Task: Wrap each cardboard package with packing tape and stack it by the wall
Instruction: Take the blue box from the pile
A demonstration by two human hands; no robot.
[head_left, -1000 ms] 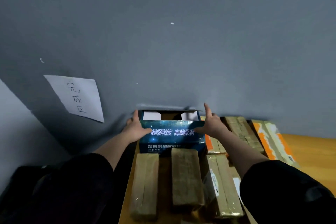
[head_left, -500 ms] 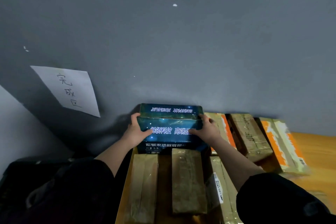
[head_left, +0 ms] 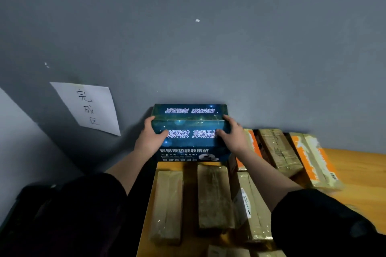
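Note:
A glossy dark blue box (head_left: pixel 189 131) with white printed characters stands against the grey wall (head_left: pixel 208 48) at the back of the wooden table (head_left: pixel 355 165). My left hand (head_left: pixel 149 139) grips its left end and my right hand (head_left: pixel 231 134) grips its right end, thumbs on the front face. Nearer to me lie three tape-wrapped brown packages (head_left: pixel 168 204), (head_left: pixel 214 196), (head_left: pixel 249 206) side by side.
More wrapped packages lean at the wall to the right, two with orange print (head_left: pixel 249 148), (head_left: pixel 313 160) and a brown one (head_left: pixel 278 150) between them. A white paper sign (head_left: pixel 88 107) with handwriting hangs on the wall at left. A dark bag (head_left: pixel 52 215) sits lower left.
One second ago the blue box showed open flaps on top and my hands lay flat at its sides. Now its top is closed and both hands clasp its ends against the wall.

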